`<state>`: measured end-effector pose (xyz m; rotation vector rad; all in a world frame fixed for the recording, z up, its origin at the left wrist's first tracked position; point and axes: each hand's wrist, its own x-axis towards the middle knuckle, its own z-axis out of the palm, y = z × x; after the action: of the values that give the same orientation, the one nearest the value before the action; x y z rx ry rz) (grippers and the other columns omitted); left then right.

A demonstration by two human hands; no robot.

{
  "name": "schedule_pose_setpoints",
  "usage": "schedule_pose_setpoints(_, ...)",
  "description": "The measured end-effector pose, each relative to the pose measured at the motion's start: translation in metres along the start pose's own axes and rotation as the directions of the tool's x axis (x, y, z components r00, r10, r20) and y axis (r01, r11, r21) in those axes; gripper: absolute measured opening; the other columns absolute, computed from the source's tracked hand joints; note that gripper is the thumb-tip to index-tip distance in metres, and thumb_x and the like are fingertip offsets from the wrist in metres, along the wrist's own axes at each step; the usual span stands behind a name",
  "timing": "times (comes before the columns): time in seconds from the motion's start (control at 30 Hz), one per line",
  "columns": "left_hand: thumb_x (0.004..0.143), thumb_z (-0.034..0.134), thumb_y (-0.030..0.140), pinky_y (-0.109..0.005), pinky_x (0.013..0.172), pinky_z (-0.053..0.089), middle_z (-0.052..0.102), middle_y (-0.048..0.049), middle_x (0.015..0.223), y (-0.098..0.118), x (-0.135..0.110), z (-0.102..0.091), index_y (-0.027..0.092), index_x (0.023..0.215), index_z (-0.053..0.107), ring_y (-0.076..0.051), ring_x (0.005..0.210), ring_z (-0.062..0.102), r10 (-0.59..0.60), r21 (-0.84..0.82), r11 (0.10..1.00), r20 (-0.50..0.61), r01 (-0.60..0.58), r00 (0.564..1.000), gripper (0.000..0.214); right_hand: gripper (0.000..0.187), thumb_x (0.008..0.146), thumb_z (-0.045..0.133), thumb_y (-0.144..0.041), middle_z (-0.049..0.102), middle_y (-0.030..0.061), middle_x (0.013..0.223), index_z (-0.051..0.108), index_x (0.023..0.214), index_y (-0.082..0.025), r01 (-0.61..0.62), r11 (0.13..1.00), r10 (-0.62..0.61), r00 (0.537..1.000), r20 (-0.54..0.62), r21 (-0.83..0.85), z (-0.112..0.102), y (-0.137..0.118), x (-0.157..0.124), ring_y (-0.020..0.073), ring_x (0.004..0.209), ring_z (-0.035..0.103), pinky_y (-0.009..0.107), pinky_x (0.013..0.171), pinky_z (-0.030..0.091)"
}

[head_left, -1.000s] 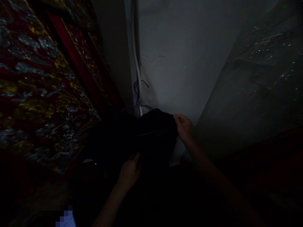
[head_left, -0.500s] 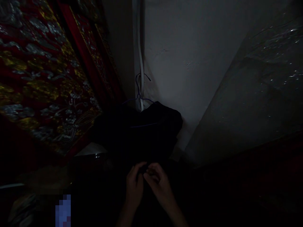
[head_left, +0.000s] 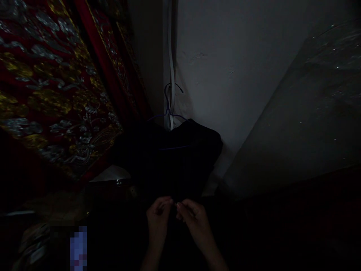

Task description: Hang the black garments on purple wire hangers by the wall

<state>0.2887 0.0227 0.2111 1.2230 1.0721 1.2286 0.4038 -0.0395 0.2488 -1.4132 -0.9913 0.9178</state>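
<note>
A black garment point(head_left: 180, 162) hangs on a thin blue-purple wire hanger point(head_left: 168, 109) in front of me. At its lower front, my left hand point(head_left: 159, 212) is closed, thumb and forefinger pinched on the dark cloth. My right hand point(head_left: 194, 218) pinches beside it, fingers curled, the two sets of fingertips nearly touching. It is too dark to make out which part of the garment lies between them.
On the left stands a red cloth point(head_left: 50, 94) with gold and silver embroidery. A pale pipe or cable point(head_left: 171, 56) runs down the grey wall point(head_left: 225, 75) behind the hanger. Shiny, plastic-like sheeting point(head_left: 318, 105) covers the right side. A blurred blue patch point(head_left: 78, 244) lies at lower left.
My fingertips have drawn into tighter pinches, the left thumb meeting its forefinger. The view has shifted slightly, so the hanger and garment appear a little further right.
</note>
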Motion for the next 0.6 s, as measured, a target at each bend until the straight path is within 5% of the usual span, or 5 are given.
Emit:
schedule_pose_setpoints(0.23,0.087,0.062,0.045,-0.039,0.09,0.058,0.077,-0.0128,0.11,-0.011,-0.006,-0.004,0.018,0.103,0.077,-0.028,0.103,0.072,0.215,0.161,0.959,0.13,-0.234,0.968,0.034,0.054,0.084,0.061,-0.067,0.058,0.0009,0.055,0.064,0.067,-0.016,-0.017,0.998,0.015,0.999,0.038,0.06,0.007,0.004,0.011,0.0129,0.054,0.056,0.024,0.055,0.041)
schedule_pose_setpoints(0.4,0.093,0.057,0.038,-0.027,0.067,0.053,0.07,-0.0038,0.076,-0.002,0.001,-0.005,0.018,0.084,0.069,-0.019,0.071,0.068,0.29,0.254,0.905,0.214,-0.34,0.933,0.025,0.054,0.08,0.062,-0.069,0.057,-0.0002,0.049,0.062,0.067,-0.017,-0.083,0.987,0.066,0.991,0.117,0.141,0.014,0.0,0.02,0.0115,0.045,0.053,0.023,0.048,0.038)
schedule_pose_setpoints(0.6,0.097,0.051,0.031,-0.027,0.071,0.049,0.066,-0.0033,0.081,-0.014,0.008,0.008,0.019,0.084,0.062,-0.018,0.076,0.065,0.346,0.313,0.857,0.238,-0.409,0.908,0.021,0.045,0.074,0.067,-0.061,0.052,-0.004,0.04,0.064,0.068,-0.017,0.029,0.983,-0.038,0.998,0.046,0.179,0.002,-0.075,0.075,0.0087,0.034,0.044,0.021,0.039,0.032)
